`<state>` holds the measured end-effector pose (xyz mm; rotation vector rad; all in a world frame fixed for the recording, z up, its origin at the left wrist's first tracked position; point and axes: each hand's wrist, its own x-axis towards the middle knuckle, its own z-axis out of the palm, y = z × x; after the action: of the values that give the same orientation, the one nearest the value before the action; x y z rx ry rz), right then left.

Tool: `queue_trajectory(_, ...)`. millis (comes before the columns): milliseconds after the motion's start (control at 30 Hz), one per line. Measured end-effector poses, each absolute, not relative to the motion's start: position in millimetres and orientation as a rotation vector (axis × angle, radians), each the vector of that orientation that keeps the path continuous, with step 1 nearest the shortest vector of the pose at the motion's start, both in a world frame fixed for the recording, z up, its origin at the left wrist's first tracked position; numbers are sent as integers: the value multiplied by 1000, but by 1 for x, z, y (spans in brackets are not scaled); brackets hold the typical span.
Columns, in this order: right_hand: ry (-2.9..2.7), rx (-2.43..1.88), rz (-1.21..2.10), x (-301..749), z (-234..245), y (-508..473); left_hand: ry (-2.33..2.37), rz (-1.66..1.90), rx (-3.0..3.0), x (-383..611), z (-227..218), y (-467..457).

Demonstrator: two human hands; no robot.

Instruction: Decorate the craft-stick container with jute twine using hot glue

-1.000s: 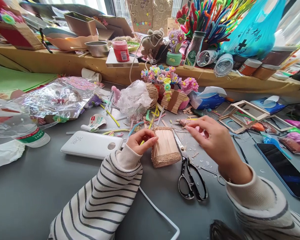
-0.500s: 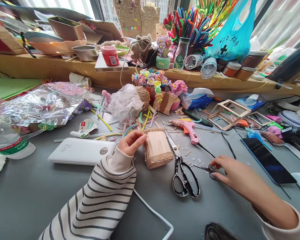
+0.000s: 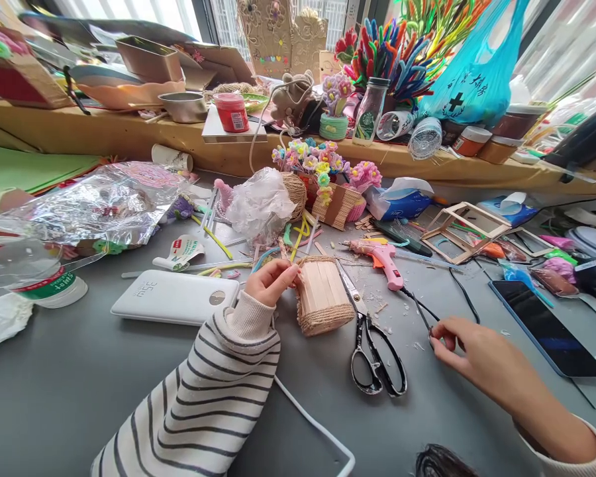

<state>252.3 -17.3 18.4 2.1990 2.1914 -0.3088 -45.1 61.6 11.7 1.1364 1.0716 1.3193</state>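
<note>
My left hand point(image 3: 271, 281) is closed in a pinch at the upper left edge of a small wooden-stick pot point(image 3: 324, 291), which has twine wrapped round its rim and base. What lies between the fingertips is too small to make out. My right hand point(image 3: 469, 348) grips the small dark scissors point(image 3: 422, 313) by the handles, mostly hidden by the fingers, with the blades pointing up and left. Black-handled large scissors point(image 3: 372, 351) lie on the table between both hands, their blades against the pot's right side. Beyond them lies a pink glue gun point(image 3: 380, 258).
A white power bank point(image 3: 173, 297) and a plastic bottle point(image 3: 54, 281) are on the left. At right lie a phone point(image 3: 544, 324) and a wooden stick frame point(image 3: 464, 228). Twine point(image 3: 294, 192), crumpled plastic point(image 3: 261, 205) and pipe-cleaner flowers point(image 3: 312, 159) crowd the back.
My right hand has lifted the small scissors off the table and tilted their blades upward. My left hand stays at the pot's edge. The whole view has shifted slightly.
</note>
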Motion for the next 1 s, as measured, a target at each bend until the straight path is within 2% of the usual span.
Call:
queue_trajectory(100, 2342, 2355, -308, 245, 20, -12, 1053, 1303, 1104, -45, 11, 63)
queue_trajectory(200, 2441, 2421, -500, 230, 23, -3, 1052, 1303, 1061, -45, 11, 64)
queue_trajectory(367, 2461, 2456, -1060, 206, 26, 8, 1035, 1312, 974, -44, 12, 65)
queue_trajectory(600, 2176, 2129, -2103, 185, 30, 19, 1017, 1284, 973, -48, 6, 68)
queue_trajectory(667, 2080, 2073, -2277, 183, 30, 22, 1015, 1267, 979, -49, 4, 69)
queue_trajectory(767, 2157, 2107, -2179, 181, 32, 25, 998, 1272, 987, -49, 3, 69)
queue_trajectory(867, 2418, 2053, -1723, 179, 37, 29, 989, 1277, 1012, -49, 3, 69)
queue_trajectory(1000, 2712, 1675, -1109, 172, 49, 35, 1016, 1270, 1047, -49, 2, 69)
